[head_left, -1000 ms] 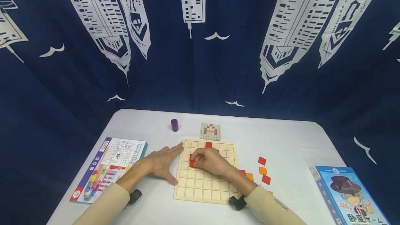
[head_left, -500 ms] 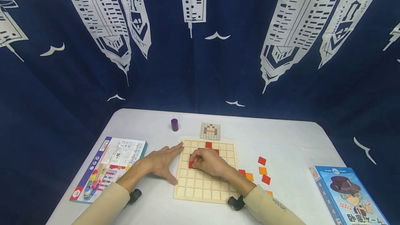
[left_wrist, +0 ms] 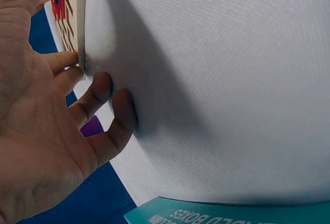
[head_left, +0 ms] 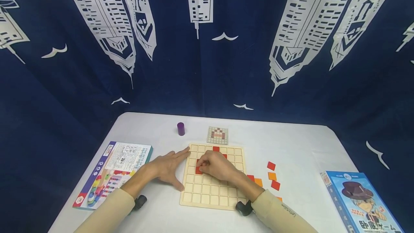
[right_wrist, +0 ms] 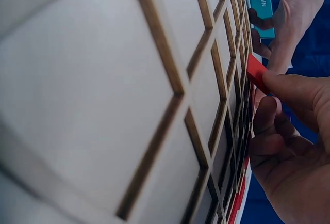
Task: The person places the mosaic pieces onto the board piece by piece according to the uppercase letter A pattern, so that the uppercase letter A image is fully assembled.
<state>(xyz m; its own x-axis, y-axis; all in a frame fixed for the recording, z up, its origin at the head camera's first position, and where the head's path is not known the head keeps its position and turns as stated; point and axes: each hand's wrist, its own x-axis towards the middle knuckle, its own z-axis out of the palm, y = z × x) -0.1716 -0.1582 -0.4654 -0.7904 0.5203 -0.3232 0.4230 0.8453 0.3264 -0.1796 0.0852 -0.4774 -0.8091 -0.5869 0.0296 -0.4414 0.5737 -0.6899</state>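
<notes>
1. A red tile (right_wrist: 256, 73) is pinched between thumb and finger of the right hand (head_left: 218, 167), at the left part of the grid board (head_left: 205, 190).
2. The board's left edge is touched by the left hand (head_left: 166, 170), its fingers spread.
3. On the table (head_left: 300, 143), loose tiles (head_left: 272, 177) are seen to the right.

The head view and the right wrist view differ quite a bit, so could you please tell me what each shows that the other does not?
Only the head view shows the small pattern card, the loose orange tiles and the blue box with a hatted figure.

Only the right wrist view shows the palm side of the right hand and, clearly, the tilt of the red tile it pinches.

Both show the grid board, the left hand, the right hand and the teal-edged box.
</notes>
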